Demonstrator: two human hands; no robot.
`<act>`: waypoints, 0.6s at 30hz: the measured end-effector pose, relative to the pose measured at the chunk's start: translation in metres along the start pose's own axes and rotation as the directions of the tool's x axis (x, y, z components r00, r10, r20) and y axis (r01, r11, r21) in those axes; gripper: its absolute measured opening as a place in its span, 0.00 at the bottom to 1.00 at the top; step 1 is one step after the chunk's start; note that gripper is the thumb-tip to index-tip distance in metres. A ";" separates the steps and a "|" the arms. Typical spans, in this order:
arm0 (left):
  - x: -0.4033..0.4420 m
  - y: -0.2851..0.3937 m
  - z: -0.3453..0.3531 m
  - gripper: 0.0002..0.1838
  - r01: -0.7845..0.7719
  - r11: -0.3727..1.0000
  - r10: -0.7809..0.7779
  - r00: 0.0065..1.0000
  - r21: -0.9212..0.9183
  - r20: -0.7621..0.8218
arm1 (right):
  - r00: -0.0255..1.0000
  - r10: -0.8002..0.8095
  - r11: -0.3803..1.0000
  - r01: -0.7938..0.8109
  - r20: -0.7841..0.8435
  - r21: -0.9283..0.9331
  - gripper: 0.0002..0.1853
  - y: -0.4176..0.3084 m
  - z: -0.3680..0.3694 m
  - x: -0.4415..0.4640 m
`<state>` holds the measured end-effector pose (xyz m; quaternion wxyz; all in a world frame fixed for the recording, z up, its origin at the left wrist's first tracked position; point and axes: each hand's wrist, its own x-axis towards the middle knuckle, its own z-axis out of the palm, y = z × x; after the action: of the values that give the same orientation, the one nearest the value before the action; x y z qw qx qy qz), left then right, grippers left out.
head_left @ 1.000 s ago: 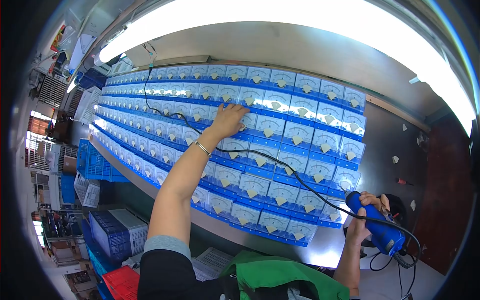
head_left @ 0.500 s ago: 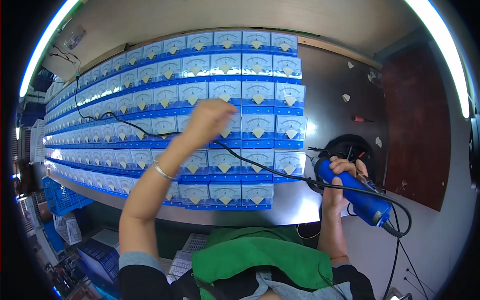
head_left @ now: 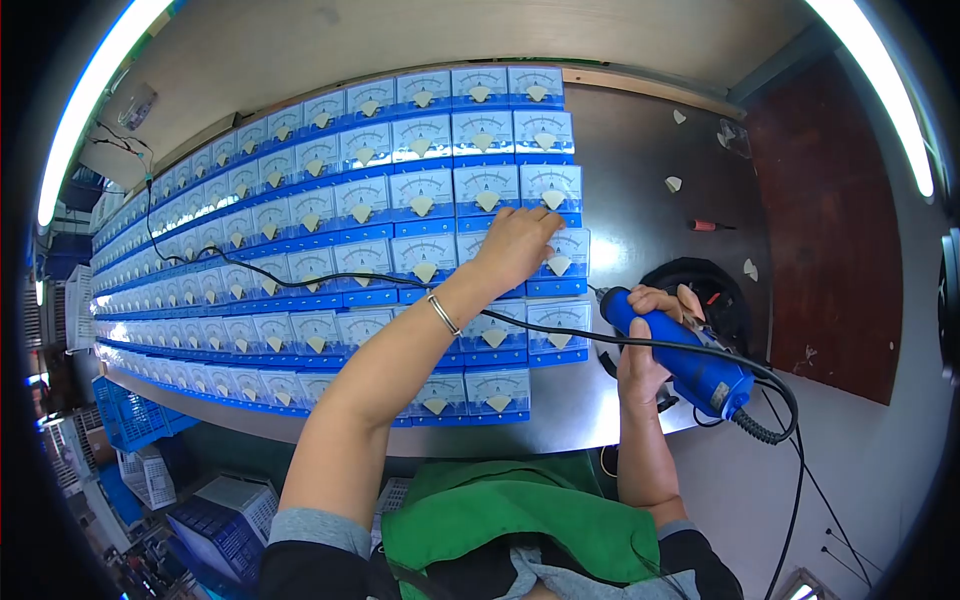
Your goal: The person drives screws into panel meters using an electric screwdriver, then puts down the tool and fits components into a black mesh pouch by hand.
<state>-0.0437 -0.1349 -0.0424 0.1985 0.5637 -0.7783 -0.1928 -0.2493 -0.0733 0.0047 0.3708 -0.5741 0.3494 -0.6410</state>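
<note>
As the dials go, six rows of clear-faced meters (head_left: 423, 190) on blue bases, filling the table's left and middle; letter "A" legible on several faces, finer scale marks too small to read. Left hand (head_left: 517, 248): laid over the fourth row from the far side, near its right end, fingers bent and close together; whether they pinch anything, cannot tell. Right hand (head_left: 642, 365): fingers wrapped around one blue power screwdriver (head_left: 705, 378), its tip just beside that row's right end; pale label on its rear, unreadable. Black cord (head_left: 350, 276), draped across the meters. Far right: red-handled screwdriver (head_left: 704, 225), pale scraps (head_left: 674, 184).
</note>
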 end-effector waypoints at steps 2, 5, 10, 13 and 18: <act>-0.001 0.005 -0.002 0.19 0.014 0.999 -0.014 1.000 0.043 0.000 | 1.000 0.008 1.000 -0.008 0.007 0.012 0.34 -0.002 -0.002 -0.003; -0.007 0.010 0.000 0.21 -0.032 0.988 0.047 0.994 0.150 -0.099 | 0.999 0.005 1.000 -0.006 0.040 0.024 0.34 -0.012 -0.008 -0.011; -0.037 0.023 -0.003 0.17 -0.181 0.980 0.189 0.977 0.083 -0.098 | 0.995 0.042 0.999 -0.043 0.088 0.014 0.36 -0.026 -0.026 -0.033; -0.068 0.027 0.001 0.16 -0.190 0.981 0.191 0.979 -0.021 0.069 | 0.993 0.067 0.998 -0.068 0.099 0.009 0.36 -0.029 -0.030 -0.041; -0.077 0.027 0.008 0.16 -0.167 0.978 0.173 0.984 -0.126 0.038 | 0.981 0.060 0.995 -0.073 0.185 0.062 0.35 -0.029 -0.036 -0.048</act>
<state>-0.0476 -0.0531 -0.0421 0.2295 0.4768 -0.8150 -0.2359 -0.2840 -0.0164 0.0038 0.4419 -0.6055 0.3109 -0.5843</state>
